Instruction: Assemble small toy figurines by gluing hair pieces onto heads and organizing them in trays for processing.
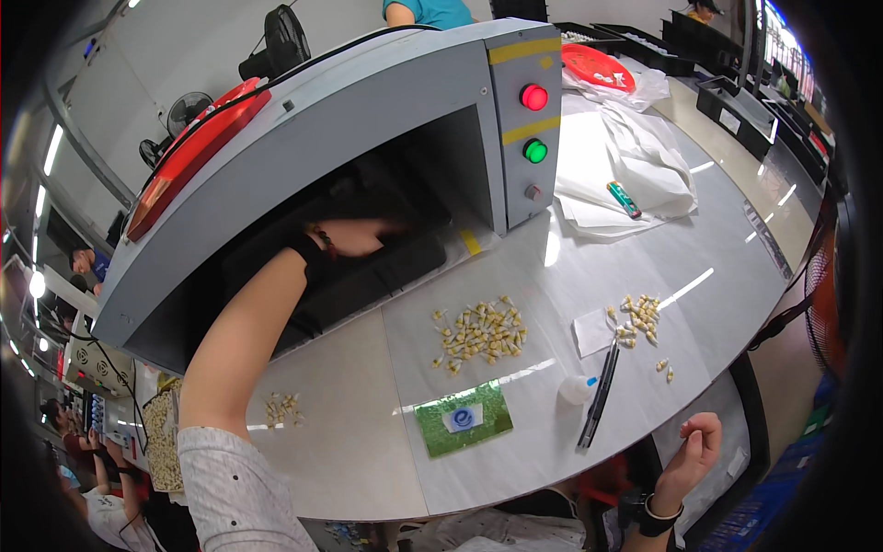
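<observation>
My left hand (354, 236) reaches into the dark opening of a grey metal machine (349, 110), its fingers smeared by motion over a black surface. A beaded bracelet and a black band circle that wrist. Off the table's near right edge, my right hand (692, 453) hangs with fingers curled in and nothing visible in them. Between the hands lies a pile of small yellowish bulb-shaped pieces (483, 333) with pale tips. A smaller pile (639, 317) rests by a white paper (593, 333). Black tweezers (601, 396) lie beside a small blue-capped white bottle (576, 390).
A green glittery sheet (460, 425) with a blue emblem lies near the front. More pieces (283, 410) sit at left. The machine carries a lit red button (533, 97) and green button (535, 151). White sheeting (625, 166) covers the right back. Other people work at far left.
</observation>
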Tool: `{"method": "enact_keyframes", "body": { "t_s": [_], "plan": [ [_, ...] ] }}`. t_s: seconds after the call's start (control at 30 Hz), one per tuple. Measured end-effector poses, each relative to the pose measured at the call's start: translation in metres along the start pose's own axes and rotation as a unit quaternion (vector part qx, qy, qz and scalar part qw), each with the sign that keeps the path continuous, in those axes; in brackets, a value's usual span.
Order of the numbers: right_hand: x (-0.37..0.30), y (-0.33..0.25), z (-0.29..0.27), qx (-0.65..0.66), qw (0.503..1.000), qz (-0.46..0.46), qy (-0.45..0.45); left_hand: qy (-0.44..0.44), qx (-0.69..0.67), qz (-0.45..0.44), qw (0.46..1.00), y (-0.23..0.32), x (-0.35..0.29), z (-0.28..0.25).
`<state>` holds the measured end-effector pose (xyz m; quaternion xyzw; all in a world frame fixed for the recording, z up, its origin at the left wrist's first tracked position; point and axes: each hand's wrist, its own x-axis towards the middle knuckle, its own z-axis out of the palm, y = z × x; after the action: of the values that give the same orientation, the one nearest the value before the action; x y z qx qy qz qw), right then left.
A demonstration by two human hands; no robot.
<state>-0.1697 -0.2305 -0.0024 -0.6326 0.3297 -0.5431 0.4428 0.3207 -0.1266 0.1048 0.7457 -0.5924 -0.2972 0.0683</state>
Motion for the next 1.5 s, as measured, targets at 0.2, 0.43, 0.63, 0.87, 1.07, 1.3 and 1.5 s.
{"method": "enact_keyframes", "body": {
  "t_s": [0.2, 0.43, 0.63, 0.87, 1.07, 1.3, 1.5],
  "plan": [
    [0.006, -0.001, 0.012, -0.040, 0.999, -0.029, 0.013, 0.056, 0.156, -0.047, 0.985, -0.015, -0.002, 0.005],
    [0.005, 0.006, 0.017, -0.046, 0.997, -0.049, 0.038, 0.042, -0.043, -0.187, 0.980, -0.030, -0.025, -0.037],
    [0.005, 0.004, 0.021, -0.080, 0.995, -0.052, 0.039, -0.051, -0.186, -0.038, 0.980, -0.026, -0.024, 0.004],
    [0.003, 0.004, 0.023, -0.076, 0.995, -0.064, 0.033, 0.135, 0.087, -0.164, 0.973, -0.040, -0.044, -0.010],
    [0.004, 0.005, 0.026, -0.085, 0.993, -0.065, 0.043, 0.235, 0.172, -0.137, 0.947, -0.079, -0.024, -0.011],
    [0.005, 0.015, 0.035, -0.068, 0.996, -0.053, 0.016, 0.498, 0.412, -0.023, 0.763, -0.078, -0.013, -0.037],
    [0.001, 0.013, 0.026, -0.080, 0.995, -0.050, 0.026, 0.473, 0.357, -0.052, 0.804, -0.055, 0.002, -0.046]
  ]
}}
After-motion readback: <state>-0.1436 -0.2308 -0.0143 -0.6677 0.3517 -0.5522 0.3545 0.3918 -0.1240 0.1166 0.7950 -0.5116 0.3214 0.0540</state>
